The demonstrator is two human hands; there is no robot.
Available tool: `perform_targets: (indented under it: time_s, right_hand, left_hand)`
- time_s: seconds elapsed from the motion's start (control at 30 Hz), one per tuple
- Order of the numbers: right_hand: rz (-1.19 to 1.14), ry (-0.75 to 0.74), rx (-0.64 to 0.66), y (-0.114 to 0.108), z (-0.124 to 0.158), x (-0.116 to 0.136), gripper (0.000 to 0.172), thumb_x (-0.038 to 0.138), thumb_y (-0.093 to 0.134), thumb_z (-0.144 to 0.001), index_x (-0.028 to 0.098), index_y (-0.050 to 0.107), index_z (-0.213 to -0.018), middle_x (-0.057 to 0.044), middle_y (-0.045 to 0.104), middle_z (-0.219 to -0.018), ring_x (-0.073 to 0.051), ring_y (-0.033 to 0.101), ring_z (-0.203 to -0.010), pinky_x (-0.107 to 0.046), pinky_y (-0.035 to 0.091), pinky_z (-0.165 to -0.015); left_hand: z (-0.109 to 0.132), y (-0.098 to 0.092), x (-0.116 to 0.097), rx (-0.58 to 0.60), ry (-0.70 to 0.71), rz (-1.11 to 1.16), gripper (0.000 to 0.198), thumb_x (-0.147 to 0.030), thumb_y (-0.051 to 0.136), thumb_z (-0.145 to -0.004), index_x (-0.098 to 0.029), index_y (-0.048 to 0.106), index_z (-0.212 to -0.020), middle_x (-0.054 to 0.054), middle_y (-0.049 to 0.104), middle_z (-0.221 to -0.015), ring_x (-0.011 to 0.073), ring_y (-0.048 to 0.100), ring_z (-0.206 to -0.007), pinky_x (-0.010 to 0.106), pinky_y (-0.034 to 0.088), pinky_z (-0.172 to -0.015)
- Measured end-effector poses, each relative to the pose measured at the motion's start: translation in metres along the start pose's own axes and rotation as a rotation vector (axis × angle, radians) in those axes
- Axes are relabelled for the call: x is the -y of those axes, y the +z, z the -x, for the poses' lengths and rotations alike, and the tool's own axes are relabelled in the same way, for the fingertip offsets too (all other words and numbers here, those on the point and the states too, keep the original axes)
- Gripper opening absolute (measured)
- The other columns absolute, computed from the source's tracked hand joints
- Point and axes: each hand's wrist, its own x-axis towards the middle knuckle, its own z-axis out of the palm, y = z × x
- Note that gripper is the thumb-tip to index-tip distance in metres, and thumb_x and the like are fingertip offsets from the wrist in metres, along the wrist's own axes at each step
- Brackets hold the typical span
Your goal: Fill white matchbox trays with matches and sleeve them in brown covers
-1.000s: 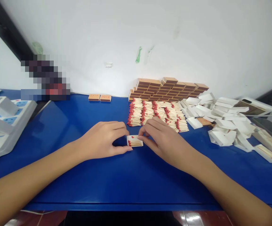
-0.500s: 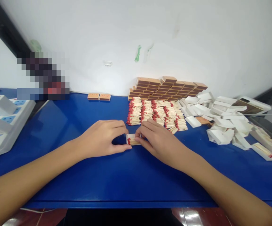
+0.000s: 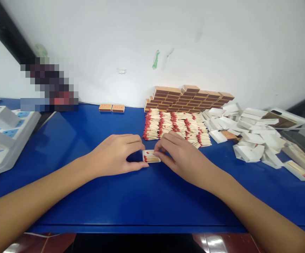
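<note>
A small white matchbox tray (image 3: 143, 153) lies on the blue table, with a row of red-headed matches (image 3: 153, 159) along its near side. My left hand (image 3: 119, 153) steadies the tray's left end between thumb and fingers. At the right end, my right hand (image 3: 180, 153) is closed in a pinch on matches over the far part of the tray; a few red heads show beyond the fingertips, while the rest are hidden. Just behind my right hand, loose matches (image 3: 165, 124) lie in several bunched rows.
Brown matchboxes (image 3: 179, 98) are stacked against the wall, with two more matchboxes (image 3: 112, 108) to their left. White trays (image 3: 250, 130) are heaped at right, near a phone (image 3: 286, 117) and a filled tray (image 3: 297, 170). A power strip (image 3: 23, 137) stands at left.
My right fingers have shifted slightly right and up, uncovering more of the tray and the matches along its near side. My left hand keeps its place at the tray.
</note>
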Motion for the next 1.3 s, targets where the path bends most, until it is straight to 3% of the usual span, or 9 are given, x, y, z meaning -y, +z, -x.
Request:
perform_targets:
  time_s: [1.3]
  right_hand:
    - [-0.024, 0.001, 0.002, -0.0023, 0.0011, 0.0, 0.008, 0.019, 0.06, -0.108, 0.019, 0.06, -0.1, -0.009, 0.067, -0.1, -0.025, 0.062, -0.098, -0.037, 0.049, -0.082]
  left_hand:
    - [-0.0002, -0.0011, 0.0004, -0.033, 0.043, -0.017, 0.03, -0.045, 0.072, -0.101, -0.016, 0.072, -0.11, 0.005, 0.075, -0.106, 0.0188, 0.073, -0.092, 0.03, 0.054, -0.079]
